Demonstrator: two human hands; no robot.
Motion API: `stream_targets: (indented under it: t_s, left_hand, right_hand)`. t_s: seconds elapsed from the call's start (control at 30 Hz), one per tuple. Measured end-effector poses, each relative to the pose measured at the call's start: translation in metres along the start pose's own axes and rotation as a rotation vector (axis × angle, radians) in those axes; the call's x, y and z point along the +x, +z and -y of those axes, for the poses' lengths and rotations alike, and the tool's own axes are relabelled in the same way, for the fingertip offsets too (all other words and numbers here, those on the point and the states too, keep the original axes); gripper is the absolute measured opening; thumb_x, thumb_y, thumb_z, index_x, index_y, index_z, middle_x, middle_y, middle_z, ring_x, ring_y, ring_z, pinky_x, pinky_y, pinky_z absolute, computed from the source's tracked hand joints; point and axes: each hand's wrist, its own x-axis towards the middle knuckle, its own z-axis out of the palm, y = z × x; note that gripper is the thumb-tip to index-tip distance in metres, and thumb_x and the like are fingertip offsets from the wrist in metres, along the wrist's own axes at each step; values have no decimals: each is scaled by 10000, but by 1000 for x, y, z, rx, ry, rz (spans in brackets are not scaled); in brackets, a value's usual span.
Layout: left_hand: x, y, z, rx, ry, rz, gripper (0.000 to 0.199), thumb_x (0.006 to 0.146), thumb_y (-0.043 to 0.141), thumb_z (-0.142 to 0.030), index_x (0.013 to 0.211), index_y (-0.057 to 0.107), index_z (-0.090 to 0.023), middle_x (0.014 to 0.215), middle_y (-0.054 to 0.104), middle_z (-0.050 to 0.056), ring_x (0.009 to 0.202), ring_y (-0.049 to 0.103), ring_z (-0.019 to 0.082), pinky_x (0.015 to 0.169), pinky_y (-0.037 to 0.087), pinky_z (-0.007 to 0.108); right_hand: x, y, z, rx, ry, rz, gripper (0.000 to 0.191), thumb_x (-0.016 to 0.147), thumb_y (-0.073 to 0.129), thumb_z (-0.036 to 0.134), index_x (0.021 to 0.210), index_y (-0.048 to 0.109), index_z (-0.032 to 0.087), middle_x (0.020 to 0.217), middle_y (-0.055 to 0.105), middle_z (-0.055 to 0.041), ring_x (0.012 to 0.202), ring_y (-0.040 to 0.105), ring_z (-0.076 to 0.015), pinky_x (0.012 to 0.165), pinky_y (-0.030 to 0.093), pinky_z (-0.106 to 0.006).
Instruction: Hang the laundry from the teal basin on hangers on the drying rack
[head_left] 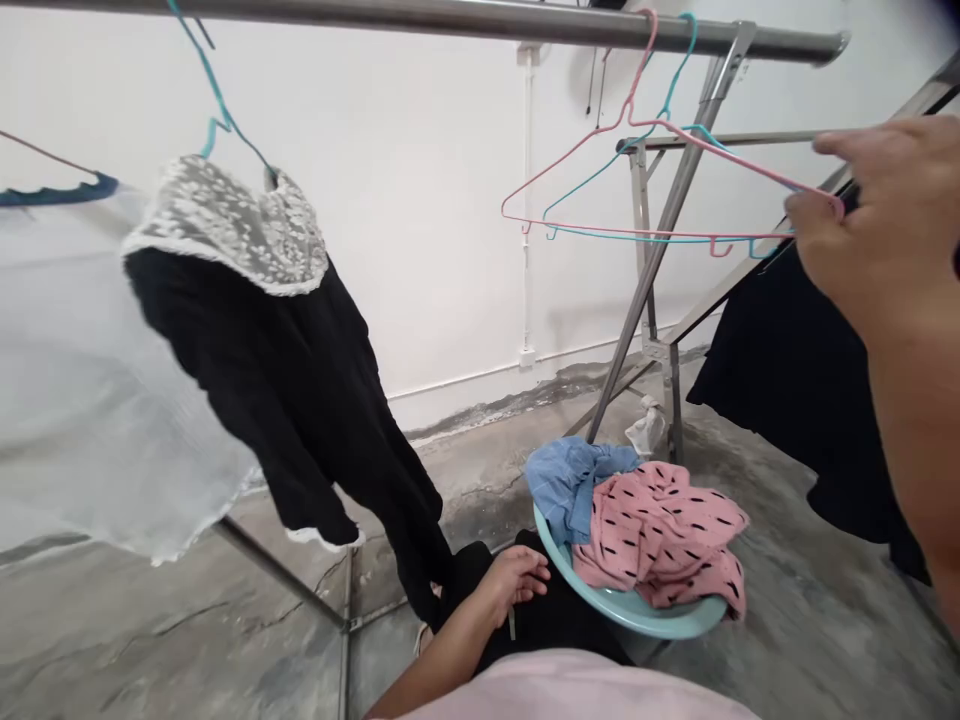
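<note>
**Q:** ok so what are your hands doing up there?

**Me:** right hand (874,195)'s got the pink hanger (631,100) by its right-hand end, finger and thumb around the corner. The hook's over the metal rail (450,15), so I reckon the rail takes the weight and one corner is plenty to steady it. There's a turquoise hanger (673,82) right behind; can't tell if my fingers are touching that too, it's kinda blurry.

**Q:** and the other one?

**Me:** left hand (517,585)'s down by my lap, fingers loosely curled, nothing in it that I can see.

**Q:** what's around you?

**Me:** below the hangers, just beside my legs, there's a pale turquoise basin (637,615) with a pink spotted cloth (660,530) and a blue garment (570,480) heaped above the rim. Low and close = easy to reach, imo. Further left, a black dress with a lace top (300,370) hangs next to a white garment (90,370), probably strung up like that so they hang free. Far right, dark fabric (795,390) beyond my arm.
</note>
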Motion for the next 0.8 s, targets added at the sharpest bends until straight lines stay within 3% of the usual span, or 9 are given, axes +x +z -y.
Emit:
stream_targets:
  t_s: [0.07, 0.13, 0.23, 0.37, 0.47, 0.57, 0.67, 0.73, 0.8]
  left_hand:
    - [-5, -2, 2, -9, -8, -9, 463, 652, 738, -512, 934, 653, -155, 900, 714, 43, 642, 645, 82, 576, 340, 188]
    - [-9, -3, 4, -11, -14, -15, 473, 651, 746, -523, 937, 656, -157, 907, 716, 48, 639, 645, 85, 579, 342, 191]
    - [-15, -3, 6, -12, -13, -17, 493, 647, 765, -537, 940, 659, -154, 918, 718, 58, 642, 649, 94, 584, 349, 195]
    - [-20, -3, 6, -23, 1, -24, 490, 662, 763, -534, 941, 659, -145, 908, 714, 61, 647, 648, 91, 585, 351, 195]
    - [-22, -2, 6, -43, 18, -12, 484, 663, 762, -522, 942, 656, -140, 890, 710, 55, 648, 645, 90, 588, 358, 196]
    - [-24, -3, 7, -56, 33, -6, 477, 657, 763, -510, 931, 657, -134, 882, 709, 58, 655, 650, 103, 591, 366, 203]
    - [-29, -5, 6, -58, 44, -5, 455, 682, 748, -505, 927, 659, -132, 891, 709, 67, 686, 656, 115, 613, 380, 208]
    - [-33, -6, 4, -58, 43, -7, 439, 708, 733, -501, 938, 660, -135, 901, 706, 67, 697, 652, 112, 634, 390, 210]
    - [-37, -8, 2, -60, 33, -9, 417, 734, 720, -489, 953, 659, -139, 909, 703, 63, 699, 644, 105, 647, 393, 208]
  right_hand:
    - [22, 17, 1, -67, -3, 74, 780, 803, 274, 632, 655, 608, -58, 1305, 571, -165, 1297, 441, -261, 866, 316, -440]
    - [38, 30, 5, -104, -5, 145, 789, 760, 132, 580, 458, 453, -74, 1247, 581, -191, 1254, 447, -269, 799, 291, -466]
    - [52, 38, 17, -111, 34, 270, 708, 724, 23, 455, 381, 330, -82, 1018, 640, -158, 1133, 520, -230, 749, 253, -527]
    - [59, 43, 38, 19, 148, 431, 654, 534, -172, 228, 401, 366, -119, 951, 624, -120, 1114, 537, -206, 723, 280, -524]
    - [56, 48, 49, 130, 162, 358, 598, 468, -190, 190, 366, 323, -101, 905, 612, -131, 1071, 559, -184, 730, 297, -510]
    - [44, 45, 57, 174, 77, 184, 578, 566, -153, 261, 345, 278, -56, 915, 617, -151, 1052, 571, -198, 728, 307, -483]
    - [14, 31, 62, 212, 36, 165, 712, 701, 4, 392, 494, 468, -106, 968, 638, -126, 1010, 593, -167, 722, 330, -420]
    - [-21, 20, 61, 228, 59, 194, 743, 771, 182, 473, 792, 624, -124, 987, 652, -93, 976, 604, -139, 729, 342, -380]
    - [-68, 12, 56, 250, 96, 189, 661, 833, 339, 491, 1051, 655, -48, 976, 656, -58, 937, 604, -109, 745, 352, -340]
